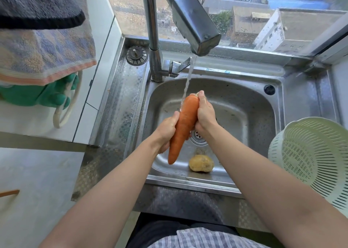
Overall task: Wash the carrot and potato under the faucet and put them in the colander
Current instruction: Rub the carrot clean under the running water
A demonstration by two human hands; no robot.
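Note:
A long orange carrot is held over the steel sink, its thick end up under the running stream from the faucet. My left hand grips its middle from the left. My right hand wraps its upper part from the right, fingertips at the top. A yellow potato lies on the sink floor near the front wall, just below the drain. A pale green colander stands on the counter to the right of the sink; nothing shows inside it.
Towels and green rubber gloves hang at the upper left. A sink strainer plug rests on the back left ledge. A window runs behind the faucet. A wooden stick end pokes in at the left on the grey counter.

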